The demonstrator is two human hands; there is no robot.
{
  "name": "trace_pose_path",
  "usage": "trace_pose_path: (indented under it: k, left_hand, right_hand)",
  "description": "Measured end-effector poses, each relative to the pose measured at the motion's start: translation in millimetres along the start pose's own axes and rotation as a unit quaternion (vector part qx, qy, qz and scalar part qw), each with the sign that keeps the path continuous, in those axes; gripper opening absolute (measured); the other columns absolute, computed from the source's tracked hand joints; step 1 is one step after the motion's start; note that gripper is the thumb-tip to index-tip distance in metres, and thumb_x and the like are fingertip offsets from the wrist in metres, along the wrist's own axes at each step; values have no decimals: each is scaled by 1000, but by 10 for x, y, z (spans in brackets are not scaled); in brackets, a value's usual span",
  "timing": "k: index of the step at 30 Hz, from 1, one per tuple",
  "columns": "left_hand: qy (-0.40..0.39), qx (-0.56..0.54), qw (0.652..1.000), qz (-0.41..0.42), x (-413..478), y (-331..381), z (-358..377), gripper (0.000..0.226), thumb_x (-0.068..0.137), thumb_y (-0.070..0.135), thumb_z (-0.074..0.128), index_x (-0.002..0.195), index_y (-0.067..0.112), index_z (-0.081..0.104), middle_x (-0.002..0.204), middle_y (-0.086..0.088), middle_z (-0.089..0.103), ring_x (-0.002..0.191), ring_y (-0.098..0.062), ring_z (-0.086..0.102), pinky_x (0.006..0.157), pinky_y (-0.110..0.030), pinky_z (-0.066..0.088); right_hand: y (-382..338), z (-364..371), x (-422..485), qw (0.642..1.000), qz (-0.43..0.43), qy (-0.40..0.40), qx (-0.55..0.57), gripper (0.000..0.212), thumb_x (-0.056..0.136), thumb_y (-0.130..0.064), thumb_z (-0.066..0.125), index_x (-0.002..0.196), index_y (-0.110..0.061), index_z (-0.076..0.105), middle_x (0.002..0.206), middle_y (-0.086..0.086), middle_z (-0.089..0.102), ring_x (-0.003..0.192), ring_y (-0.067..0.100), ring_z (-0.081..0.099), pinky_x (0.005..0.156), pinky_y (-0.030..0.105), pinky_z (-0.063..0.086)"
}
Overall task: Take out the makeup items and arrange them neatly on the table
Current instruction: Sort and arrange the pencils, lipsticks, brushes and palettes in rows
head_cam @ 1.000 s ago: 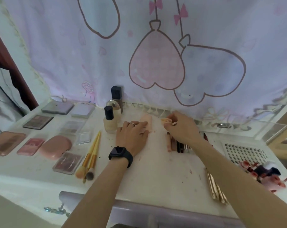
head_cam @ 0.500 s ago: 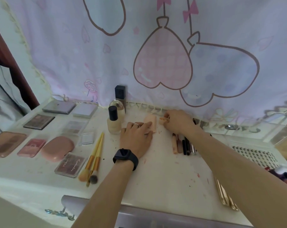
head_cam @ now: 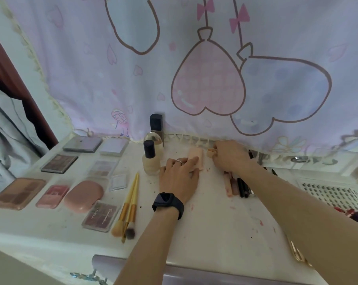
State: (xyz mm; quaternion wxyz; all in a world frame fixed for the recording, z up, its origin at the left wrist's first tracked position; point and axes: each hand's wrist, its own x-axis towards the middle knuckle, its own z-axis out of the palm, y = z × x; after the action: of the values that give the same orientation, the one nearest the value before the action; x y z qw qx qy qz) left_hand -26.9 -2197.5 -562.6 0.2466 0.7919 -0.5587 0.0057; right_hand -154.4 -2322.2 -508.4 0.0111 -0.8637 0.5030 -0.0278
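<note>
1. A person is laying out makeup along the back edge of the table (head_cam: pixel 215 233). The left hand (head_cam: pixel 180 177) is lying flat, fingers straight and together, fingertips pressing a peach sponge (head_cam: pixel 196 159) just beside the foundation bottle (head_cam: pixel 151 161).
2. The right hand (head_cam: pixel 229 155) is pinching a small peach piece (head_cam: pixel 211 152) between curled fingers, close to the back edge and just beside the sponge. It is too small to identify.
3. The step appears to be seating this piece next to the sponge. Doing it well probably means lining it up squarely, steadying the sponge, and letting go only once the piece is resting flat.
4. The right forearm is crossing above the row of pencils and tubes (head_cam: pixel 237 186), so lifting the wrist on the way back would avoid rolling them.
</note>
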Motion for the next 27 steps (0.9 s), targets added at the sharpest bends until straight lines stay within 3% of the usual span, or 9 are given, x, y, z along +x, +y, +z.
trace_pose_path:
  k: [7, 12, 16, 20, 22, 25, 27]
  left_hand:
    - [-12, -11, 1000, 1, -20, -1, -41, 44, 98, 50, 44, 143, 44, 45, 143, 9, 52, 130, -20, 40, 102, -36, 33]
    - [-40, -72, 997, 2, -127, 15, -190, 46, 100, 39, 47, 146, 39, 42, 145, 6, 49, 133, -18, 40, 104, -33, 37]
    - [10, -125, 992, 22, -319, 11, -353, 39, 98, 28, 53, 137, 33, 54, 141, 6, 50, 129, -15, 45, 99, -28, 43]
    - [109, -149, 982, 39, -526, -55, -574, 31, 92, 22, 59, 120, 34, 61, 119, 16, 49, 102, -13, 56, 78, -30, 52]
    - [171, -167, 971, 10, -565, -97, -676, 31, 89, 19, 61, 118, 30, 61, 116, 13, 46, 99, -15, 54, 82, -36, 52]
    - [251, -161, 950, -88, -497, -139, -817, 39, 89, 23, 61, 127, 15, 56, 129, -7, 53, 113, -30, 52, 93, -47, 47]
    - [226, -137, 951, -161, -424, -165, -886, 57, 88, 31, 64, 139, 13, 46, 140, -11, 49, 125, -33, 45, 100, -46, 40]
  right_hand:
    - [5, -157, -228, 1000, -20, 22, 10, 32, 94, -21, 56, 124, -11, 54, 119, 11, 62, 106, 29, 59, 80, 35, 46]
    - [-77, -213, -908, 990, -43, 79, 110, 35, 96, -37, 55, 128, -23, 57, 125, -2, 61, 112, 23, 56, 83, 32, 42]
    - [-170, 43, -1605, 978, -52, 95, 180, 34, 97, -42, 54, 128, -32, 59, 128, -11, 59, 121, 15, 51, 91, 29, 44]
    - [-213, 390, -2089, 978, -65, 92, 175, 37, 97, -44, 47, 128, -30, 62, 133, -12, 59, 127, 13, 46, 99, 29, 44]
    - [-198, 503, -2196, 978, -88, 109, 152, 37, 99, -43, 48, 125, -25, 67, 132, -6, 63, 125, 18, 51, 102, 34, 46]
    - [-190, 548, -2222, 975, -95, 139, 147, 41, 99, -47, 42, 122, -25, 69, 130, -6, 65, 122, 18, 56, 100, 36, 50]
    - [-203, 549, -2217, 974, -96, 148, 143, 44, 98, -48, 38, 120, -26, 69, 127, -7, 66, 119, 18, 58, 98, 35, 52]
